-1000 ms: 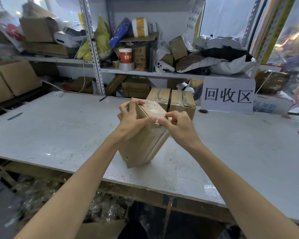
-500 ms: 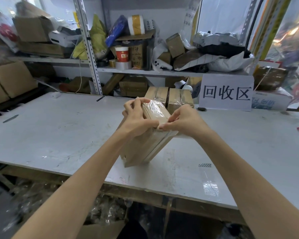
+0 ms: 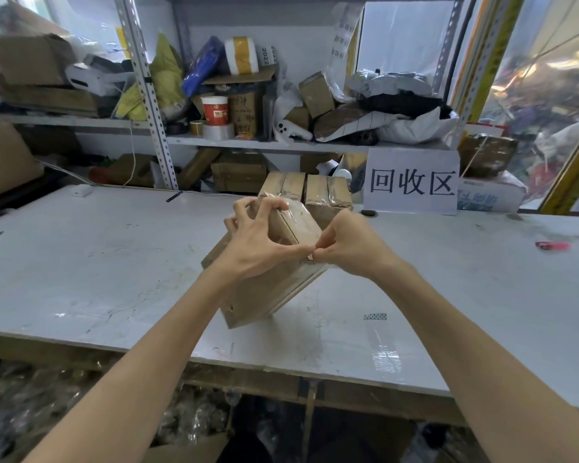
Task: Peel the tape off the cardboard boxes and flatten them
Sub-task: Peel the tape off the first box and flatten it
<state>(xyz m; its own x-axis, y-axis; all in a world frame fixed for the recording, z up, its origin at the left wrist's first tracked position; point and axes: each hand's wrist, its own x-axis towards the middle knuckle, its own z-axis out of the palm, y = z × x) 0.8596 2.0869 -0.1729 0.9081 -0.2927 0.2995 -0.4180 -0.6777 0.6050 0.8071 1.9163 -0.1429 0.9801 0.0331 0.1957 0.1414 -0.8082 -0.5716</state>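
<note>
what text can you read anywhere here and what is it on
"回收区": white sign standing at the table's back edge.
"2022": white tag beside the yellow-banded roll on the shelf.
Too blurred to read: red cup logo, blue print on the white box, handwriting on the brown carton.

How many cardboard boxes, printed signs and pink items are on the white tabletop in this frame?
Cardboard boxes: 3 (tilted box held by left hand and right hand; left taped box and right taped box behind it)
Printed sign: 1
Pink item: 1
Total: 5
</note>
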